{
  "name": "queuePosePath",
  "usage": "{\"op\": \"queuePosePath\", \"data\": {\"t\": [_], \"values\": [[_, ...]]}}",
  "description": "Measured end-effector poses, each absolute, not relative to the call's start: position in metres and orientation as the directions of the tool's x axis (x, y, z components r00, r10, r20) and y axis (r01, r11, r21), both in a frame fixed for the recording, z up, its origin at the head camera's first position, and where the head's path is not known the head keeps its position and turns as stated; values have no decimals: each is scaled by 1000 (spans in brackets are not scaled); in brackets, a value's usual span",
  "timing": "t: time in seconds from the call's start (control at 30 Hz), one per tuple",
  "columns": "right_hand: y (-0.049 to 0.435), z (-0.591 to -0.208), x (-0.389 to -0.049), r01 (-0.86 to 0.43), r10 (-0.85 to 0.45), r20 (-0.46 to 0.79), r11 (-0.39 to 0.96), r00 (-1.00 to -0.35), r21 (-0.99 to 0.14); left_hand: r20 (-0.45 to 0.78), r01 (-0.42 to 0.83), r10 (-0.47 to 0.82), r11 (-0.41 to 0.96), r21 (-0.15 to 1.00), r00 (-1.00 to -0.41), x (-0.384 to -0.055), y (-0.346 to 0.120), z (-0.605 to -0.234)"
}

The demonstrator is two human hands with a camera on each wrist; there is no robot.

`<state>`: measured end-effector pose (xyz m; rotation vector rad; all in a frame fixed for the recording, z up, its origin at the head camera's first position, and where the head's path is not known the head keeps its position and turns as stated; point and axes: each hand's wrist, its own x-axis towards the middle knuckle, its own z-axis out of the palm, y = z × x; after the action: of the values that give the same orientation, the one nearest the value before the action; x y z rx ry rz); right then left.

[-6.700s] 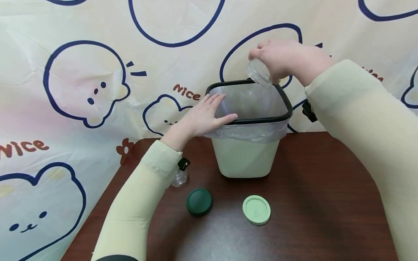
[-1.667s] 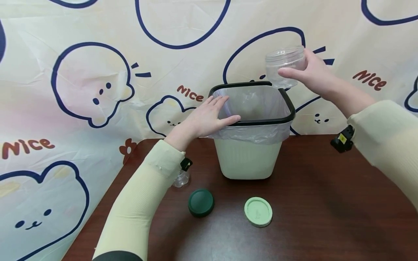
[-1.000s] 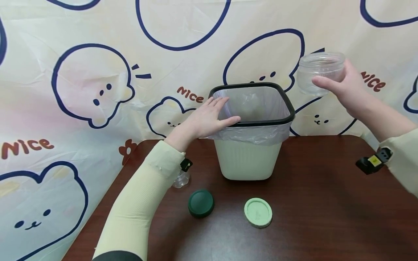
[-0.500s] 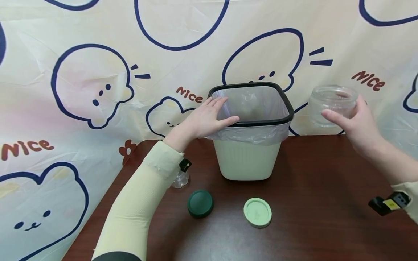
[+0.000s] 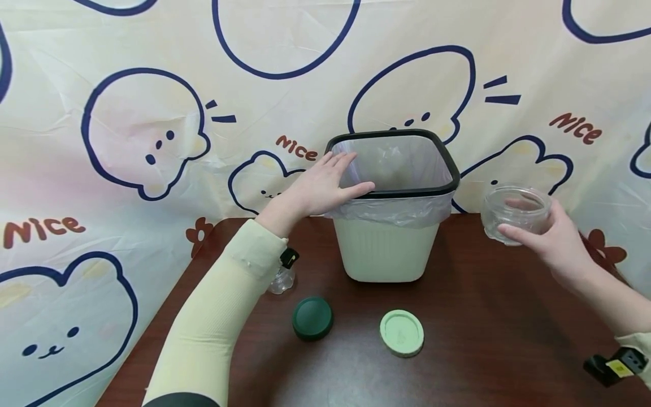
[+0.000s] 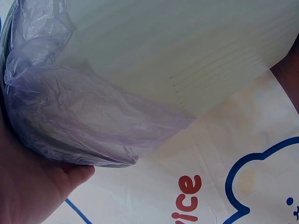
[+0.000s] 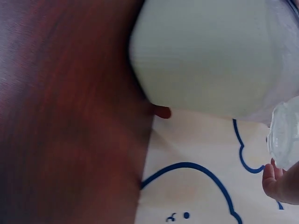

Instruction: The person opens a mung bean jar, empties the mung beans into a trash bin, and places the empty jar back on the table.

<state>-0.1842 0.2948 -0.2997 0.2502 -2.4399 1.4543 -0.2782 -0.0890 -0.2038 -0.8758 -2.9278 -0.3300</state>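
In the head view, my right hand (image 5: 564,243) grips a clear, lidless jar (image 5: 521,212) upright, right of the bin and near the table's back edge. The right wrist view shows only part of this jar (image 7: 285,135) and the fingertips beneath it. My left hand (image 5: 317,189) rests with straight fingers and spread thumb on the black rim of the pale green bin (image 5: 389,251). A translucent bin liner (image 5: 407,209) folds over that rim; the bin's floor is out of sight. In the left wrist view, the liner (image 6: 93,112) hangs by the left hand.
On the brown table (image 5: 488,350) lie a dark green lid (image 5: 312,318) and a light green lid (image 5: 402,333), in front of the bin. Another clear container (image 5: 281,280) is partly hidden behind the left forearm. A printed cloth (image 5: 285,107) hangs behind.
From tilted over the bin, the jar has been turned upright, carried right and lowered toward the table in my right hand. My left hand has stayed on the rim.
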Motion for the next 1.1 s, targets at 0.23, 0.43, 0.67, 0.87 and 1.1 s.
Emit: {"op": "queuePosePath", "data": {"t": [0.23, 0.43, 0.67, 0.87, 1.1], "values": [[290, -324, -182, -213, 15, 271, 578, -962, -788, 117, 546, 533, 817, 187, -838, -277, -88, -203], [285, -349, -181, -253, -34, 275, 512, -961, -821, 123, 544, 530, 817, 191, -839, -277, -89, -204], [287, -372, -180, -184, -55, 186, 578, -981, -795, 114, 539, 527, 820, 192, -842, -277, -89, -204], [285, -386, -180, -144, -63, 136, 648, -989, -748, 110, 540, 529, 820, 191, -841, -277, -89, -205], [281, -400, -180, -155, -98, 120, 677, -988, -719, 117, 543, 530, 818, 188, -840, -277, -89, -204]]}}
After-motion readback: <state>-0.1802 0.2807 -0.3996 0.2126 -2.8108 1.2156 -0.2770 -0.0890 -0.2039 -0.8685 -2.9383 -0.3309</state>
